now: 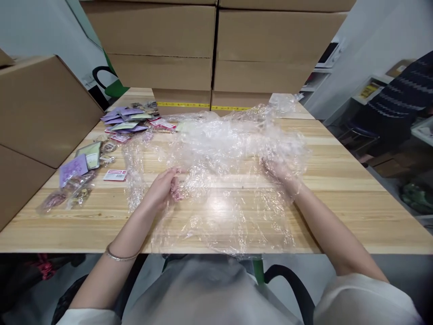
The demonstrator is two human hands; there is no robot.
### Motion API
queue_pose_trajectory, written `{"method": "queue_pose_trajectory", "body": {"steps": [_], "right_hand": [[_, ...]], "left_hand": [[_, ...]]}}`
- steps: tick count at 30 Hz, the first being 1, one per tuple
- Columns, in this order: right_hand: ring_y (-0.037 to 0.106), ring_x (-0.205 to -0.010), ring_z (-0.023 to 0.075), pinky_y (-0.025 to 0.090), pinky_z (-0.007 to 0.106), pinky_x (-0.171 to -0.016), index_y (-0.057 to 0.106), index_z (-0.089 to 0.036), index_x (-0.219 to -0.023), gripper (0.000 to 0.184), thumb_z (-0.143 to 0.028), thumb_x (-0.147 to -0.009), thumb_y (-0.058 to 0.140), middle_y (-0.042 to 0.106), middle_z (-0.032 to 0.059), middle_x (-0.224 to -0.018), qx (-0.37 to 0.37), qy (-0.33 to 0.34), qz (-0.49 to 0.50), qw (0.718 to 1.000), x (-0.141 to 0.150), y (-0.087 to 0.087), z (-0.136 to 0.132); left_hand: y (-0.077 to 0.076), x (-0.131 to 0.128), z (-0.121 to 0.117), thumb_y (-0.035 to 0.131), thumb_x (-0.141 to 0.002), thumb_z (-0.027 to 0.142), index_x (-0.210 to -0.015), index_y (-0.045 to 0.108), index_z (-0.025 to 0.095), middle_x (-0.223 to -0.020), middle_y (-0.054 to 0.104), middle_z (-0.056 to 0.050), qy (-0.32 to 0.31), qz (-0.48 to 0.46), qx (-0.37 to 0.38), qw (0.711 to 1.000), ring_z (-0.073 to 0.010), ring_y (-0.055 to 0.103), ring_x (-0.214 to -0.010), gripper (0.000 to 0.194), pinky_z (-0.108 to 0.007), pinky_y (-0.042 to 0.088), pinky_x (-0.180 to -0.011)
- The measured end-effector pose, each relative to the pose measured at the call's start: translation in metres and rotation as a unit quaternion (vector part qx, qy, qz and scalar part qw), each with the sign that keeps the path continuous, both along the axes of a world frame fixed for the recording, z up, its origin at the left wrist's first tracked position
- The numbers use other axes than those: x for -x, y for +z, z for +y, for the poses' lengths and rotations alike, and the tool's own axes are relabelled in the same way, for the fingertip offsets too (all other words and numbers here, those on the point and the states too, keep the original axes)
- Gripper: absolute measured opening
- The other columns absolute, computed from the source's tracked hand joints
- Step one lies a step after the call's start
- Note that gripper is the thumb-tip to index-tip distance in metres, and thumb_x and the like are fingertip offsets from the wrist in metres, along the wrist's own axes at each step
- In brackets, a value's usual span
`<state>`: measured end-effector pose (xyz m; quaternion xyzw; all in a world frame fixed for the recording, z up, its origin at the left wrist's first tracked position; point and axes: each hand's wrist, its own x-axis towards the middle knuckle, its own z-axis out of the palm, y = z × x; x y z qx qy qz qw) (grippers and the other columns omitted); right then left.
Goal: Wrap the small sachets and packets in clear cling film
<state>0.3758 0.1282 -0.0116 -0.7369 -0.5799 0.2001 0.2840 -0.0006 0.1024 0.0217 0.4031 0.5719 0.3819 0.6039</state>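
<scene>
A large, crumpled heap of clear plastic film point(219, 140) spreads over the middle of the wooden table point(355, 194), its thin front part reaching the near edge. At the film's left side, my left hand point(164, 187) has its fingers curled round a gathered bit of it, with something pinkish showing at the fingertips. My right hand point(279, 174) is at the right side, partly veiled by film lying over the fingers and wrist. Its fingers look drawn together on the plastic, though glare blurs them. Left of my left hand lies a red-and-white label card point(115, 175).
Purple and green packets point(126, 119) are piled at the back left; more small clear bags point(79, 187) lie nearer. Cardboard boxes point(162, 45) form a wall behind the table, and another box point(40, 113) stands left. A person in a patterned sweater point(402, 95) is at far right.
</scene>
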Motion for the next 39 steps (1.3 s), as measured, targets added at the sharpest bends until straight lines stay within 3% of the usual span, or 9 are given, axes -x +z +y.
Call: {"method": "queue_pose_trajectory", "body": {"steps": [6,12,14,16,19,27,33,36,39], "right_hand": [[0.070,-0.097,0.0237,0.055,0.039,-0.079,0.063,-0.008,-0.121,0.094,-0.052,-0.098,-0.017,0.066,0.0256,-0.116,0.077,0.005,0.226,0.971,-0.042,0.042,0.001],[0.024,-0.148,0.0360,0.025,0.057,-0.117,0.039,-0.025,-0.150,0.061,-0.050,-0.095,0.047,0.028,0.0134,-0.161,-0.140,-0.135,-0.109,0.975,0.013,0.052,-0.063],[0.028,-0.147,0.0330,0.022,0.059,-0.119,0.029,-0.034,-0.154,0.060,-0.045,-0.097,0.043,0.034,0.0070,-0.158,-0.204,-0.009,-0.189,0.961,0.050,0.036,-0.084],[0.028,-0.147,0.0349,0.021,0.064,-0.119,0.021,-0.049,-0.154,0.069,-0.047,-0.092,0.053,0.033,-0.0031,-0.160,-0.154,0.212,-0.198,0.944,0.081,0.014,-0.097],[0.015,-0.150,0.0375,0.015,0.066,-0.119,0.019,-0.050,-0.154,0.072,-0.058,-0.091,0.053,0.018,-0.0063,-0.164,-0.072,0.364,-0.201,0.906,0.103,-0.018,-0.100],[0.008,-0.151,0.0378,0.014,0.066,-0.119,0.013,-0.045,-0.157,0.073,-0.063,-0.094,0.046,0.005,-0.0015,-0.165,-0.057,0.411,-0.217,0.884,0.095,-0.034,-0.089],[0.009,-0.151,0.0366,0.016,0.065,-0.119,0.012,-0.043,-0.157,0.072,-0.063,-0.095,0.043,0.004,-0.0006,-0.165,-0.061,0.411,-0.231,0.880,0.099,-0.035,-0.089],[0.007,-0.151,0.0353,0.016,0.065,-0.120,0.010,-0.042,-0.158,0.071,-0.062,-0.097,0.040,0.004,-0.0003,-0.165,-0.057,0.407,-0.240,0.879,0.100,-0.035,-0.089],[0.008,-0.151,0.0345,0.016,0.063,-0.120,0.010,-0.042,-0.158,0.070,-0.062,-0.097,0.039,0.005,-0.0017,-0.166,-0.061,0.406,-0.244,0.879,0.100,-0.034,-0.089]], "left_hand": [[-0.017,0.012,-0.007,0.047,-0.096,0.050,-0.119,0.058,0.016,-0.061,0.063,-0.003,-0.038,0.007,0.090,0.995,-0.0173,0.062,-0.046,0.043,-0.022,0.042,-0.037],[-0.025,0.017,-0.019,0.058,-0.088,0.055,-0.123,0.053,0.020,-0.068,0.061,0.000,-0.068,0.220,-0.086,0.969,-0.0192,0.062,-0.055,0.050,-0.028,0.045,-0.050],[-0.020,0.016,-0.024,0.058,-0.089,0.054,-0.128,0.053,0.019,-0.072,0.061,-0.001,-0.071,0.316,-0.163,0.932,-0.0218,0.062,-0.063,0.053,-0.032,0.047,-0.061],[-0.012,0.015,-0.027,0.054,-0.091,0.053,-0.129,0.056,0.017,-0.089,0.064,-0.008,-0.069,0.394,-0.222,0.889,-0.0257,0.064,-0.078,0.052,-0.036,0.048,-0.075],[0.002,0.020,-0.028,0.048,-0.094,0.048,-0.131,0.057,0.015,-0.115,0.056,-0.015,-0.057,0.474,-0.270,0.836,-0.0299,0.062,-0.098,0.050,-0.041,0.045,-0.092],[0.005,0.122,0.010,0.051,-0.084,0.024,-0.127,0.059,0.010,-0.130,0.049,-0.022,0.090,0.597,-0.220,0.766,-0.0403,0.046,-0.127,0.046,-0.053,0.033,-0.110],[-0.018,0.163,0.032,0.050,-0.078,0.021,-0.127,0.061,0.017,-0.136,0.057,-0.012,-0.025,0.518,-0.174,0.837,-0.0307,0.049,-0.129,0.050,-0.043,0.037,-0.110],[-0.010,0.162,0.024,0.045,-0.088,0.032,-0.120,0.065,0.018,-0.138,0.054,-0.012,0.126,0.576,-0.188,0.785,-0.0336,0.043,-0.131,0.041,-0.052,0.032,-0.110],[0.001,0.176,0.016,0.051,-0.085,0.063,-0.145,0.044,0.015,-0.157,0.026,-0.022,0.260,0.641,-0.102,0.715,-0.0475,0.025,-0.138,0.077,-0.069,0.024,-0.105]]}}
